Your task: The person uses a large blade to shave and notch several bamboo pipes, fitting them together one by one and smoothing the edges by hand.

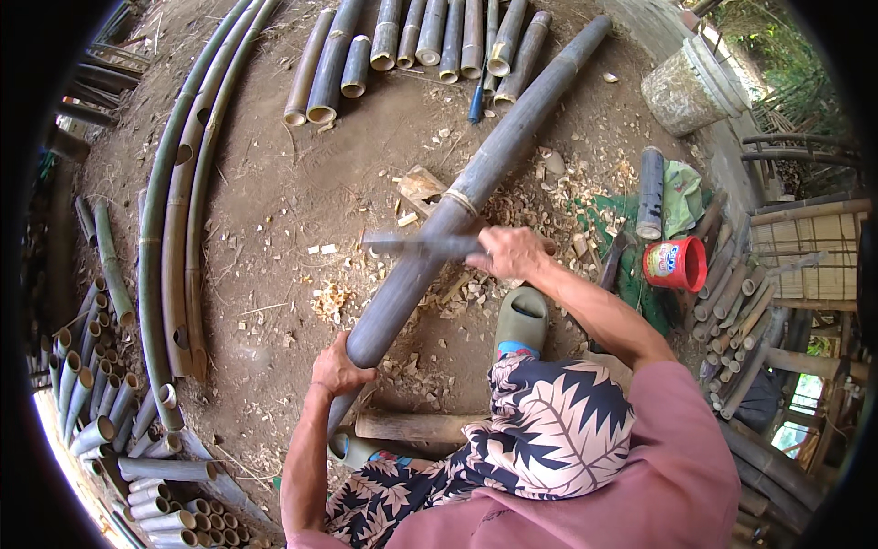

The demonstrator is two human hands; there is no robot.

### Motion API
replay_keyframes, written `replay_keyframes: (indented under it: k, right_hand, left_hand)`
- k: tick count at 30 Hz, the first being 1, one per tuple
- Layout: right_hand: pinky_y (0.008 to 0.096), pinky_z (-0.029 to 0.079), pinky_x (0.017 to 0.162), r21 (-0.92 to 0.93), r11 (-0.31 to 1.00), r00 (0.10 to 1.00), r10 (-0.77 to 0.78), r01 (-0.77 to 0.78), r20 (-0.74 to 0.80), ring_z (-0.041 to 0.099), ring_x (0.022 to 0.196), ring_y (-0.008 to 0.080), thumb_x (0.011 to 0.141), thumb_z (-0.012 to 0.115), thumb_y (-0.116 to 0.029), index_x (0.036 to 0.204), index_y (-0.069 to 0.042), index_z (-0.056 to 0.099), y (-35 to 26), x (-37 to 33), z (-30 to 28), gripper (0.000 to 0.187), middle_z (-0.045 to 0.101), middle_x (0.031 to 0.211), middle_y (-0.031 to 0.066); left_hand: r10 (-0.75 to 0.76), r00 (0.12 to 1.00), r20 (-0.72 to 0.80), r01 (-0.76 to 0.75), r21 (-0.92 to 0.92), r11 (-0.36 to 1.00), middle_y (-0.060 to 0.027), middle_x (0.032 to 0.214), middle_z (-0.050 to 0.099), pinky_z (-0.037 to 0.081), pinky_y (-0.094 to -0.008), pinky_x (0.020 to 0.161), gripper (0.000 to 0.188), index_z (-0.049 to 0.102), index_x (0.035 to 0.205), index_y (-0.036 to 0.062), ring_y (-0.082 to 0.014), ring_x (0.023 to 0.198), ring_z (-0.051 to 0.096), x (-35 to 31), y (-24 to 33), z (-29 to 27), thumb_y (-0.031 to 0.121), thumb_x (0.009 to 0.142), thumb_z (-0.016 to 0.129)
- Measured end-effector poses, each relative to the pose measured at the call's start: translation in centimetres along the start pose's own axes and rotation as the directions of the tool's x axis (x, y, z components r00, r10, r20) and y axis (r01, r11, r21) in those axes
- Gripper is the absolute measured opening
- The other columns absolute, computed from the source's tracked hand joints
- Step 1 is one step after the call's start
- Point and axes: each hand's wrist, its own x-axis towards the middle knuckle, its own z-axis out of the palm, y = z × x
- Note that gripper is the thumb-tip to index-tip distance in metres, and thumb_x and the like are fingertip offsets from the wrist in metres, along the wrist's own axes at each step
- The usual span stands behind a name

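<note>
A long, thick grey bamboo pole [387,306] slants from between my feet up to the far right. My left hand [340,368] is wrapped round its near part. In my right hand [514,253] is the handle of a machete [389,243], its blade blurred by motion. The blade lies across the pole below a pale node ring; whether it touches the bamboo I cannot tell. Beside the pole, just beyond the blade, sits a chopped wood block [422,186]. Pale wood chips [336,302] are scattered around on the dirt.
Cut bamboo lengths [334,69] lie at the far side, near a blue-handled tool [476,103]. Long curved poles [174,229] run along the left. Bamboo piles [174,512] fill the lower left. A dirty bucket [688,90] and a red tub [675,263] stand right.
</note>
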Motion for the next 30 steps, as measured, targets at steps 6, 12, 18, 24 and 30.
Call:
replay_keyframes:
  k: [6,12,18,24,30]
  right_hand:
    - [0.0407,0.045,0.038,0.072,0.99,0.952,0.137,-0.122,-0.273,0.059,0.046,0.0214,0.1,0.026,-0.068,0.077,-0.009,0.05,1.4,0.4,1.2,0.069,0.06,0.059,0.0114]
    - [0.0315,0.035,0.031,0.272,0.849,0.819,0.516,-0.452,-0.25,0.048,0.041,0.012,0.101,0.031,-0.065,0.075,-0.011,0.048,2.8,1.6,1.7,0.062,0.047,0.05,0.0037]
    - [0.0319,0.038,0.034,0.148,0.914,0.862,0.405,-0.377,-0.306,0.045,0.04,0.0129,0.1,0.03,-0.067,0.077,-0.011,0.051,3.2,0.7,1.1,0.064,0.048,0.052,0.0017]
    - [0.0338,0.045,0.036,0.024,1.0,0.95,-0.008,0.016,-0.311,0.055,0.043,0.0192,0.099,0.035,-0.067,0.079,-0.007,0.053,2.4,-0.1,-0.3,0.066,0.055,0.054,0.0091]
    - [0.0359,0.033,0.029,0.027,1.0,0.992,0.006,-0.002,-0.125,0.039,0.038,0.0115,0.097,0.023,-0.074,0.074,-0.013,0.048,2.1,-0.3,0.2,0.07,0.046,0.052,0.004]
  left_hand:
    - [0.086,0.994,0.067,-0.07,-0.202,0.977,-0.024,0.113,0.067,0.051,-0.0452,0.097,0.094,0.048,0.134,0.0013,-0.0374,0.106,0.066,0.7,-0.1,-0.1,0.04,0.057,0.085]
    - [0.095,0.907,-0.411,-0.029,0.163,0.986,-0.0208,0.107,0.063,0.053,-0.0489,0.091,0.091,0.041,0.135,0.0048,-0.0409,0.098,0.065,-1.6,2.8,4.1,0.032,0.061,0.086]
    - [0.06,0.979,-0.193,-0.049,0.062,0.997,-0.0242,0.109,0.067,0.053,-0.0487,0.089,0.082,0.046,0.131,0.0072,-0.0421,0.099,0.067,-1.5,3.9,1.4,0.032,0.06,0.079]
    - [0.056,0.996,-0.064,-0.058,-0.034,0.998,-0.027,0.11,0.068,0.053,-0.0465,0.092,0.095,0.043,0.137,0.0062,-0.0424,0.102,0.067,-0.3,2.2,1.3,0.04,0.056,0.081]
    - [0.1,0.994,0.051,-0.089,-0.187,0.978,-0.0259,0.112,0.067,0.051,-0.0436,0.095,0.094,0.048,0.135,0.0042,-0.0393,0.106,0.066,0.6,1.0,0.8,0.041,0.055,0.082]
